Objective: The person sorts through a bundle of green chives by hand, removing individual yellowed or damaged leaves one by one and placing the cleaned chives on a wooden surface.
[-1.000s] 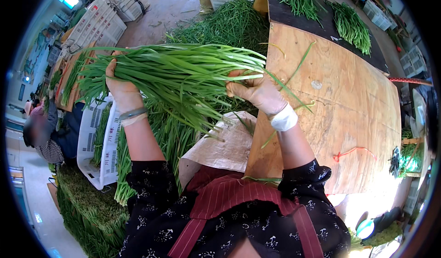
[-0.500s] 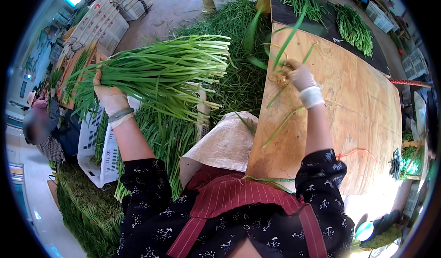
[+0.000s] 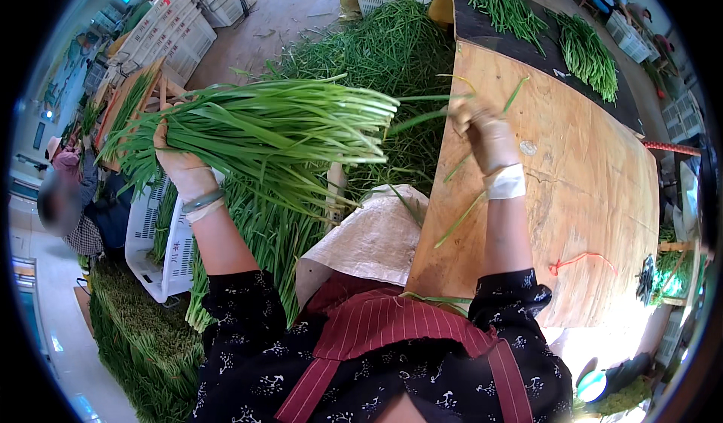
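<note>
My left hand (image 3: 184,168), in a pale glove with a bangle and band at the wrist, is closed round a thick bunch of green chives (image 3: 294,122). The leaf tips hang to the left and the pale stem ends point right. My gloved right hand (image 3: 486,137) is beyond those ends, above the left edge of a wooden board (image 3: 572,174). Its fingers are bent together and slightly blurred, with loose chive leaves (image 3: 422,119) stretching from them toward the bunch. A few stray leaves (image 3: 461,221) lie on the board.
A heap of loose greens (image 3: 376,47) covers the floor ahead. More chives (image 3: 263,227) and a white crate (image 3: 181,261) sit below my left arm. Chive bunches (image 3: 587,50) rest on a dark surface at far right. A red string (image 3: 587,256) lies on the board.
My right hand, which was flicking leaves over the board, has drawn closer to the stem ends, with leaves now at its fingers. The bunch has shifted slightly right and down.
</note>
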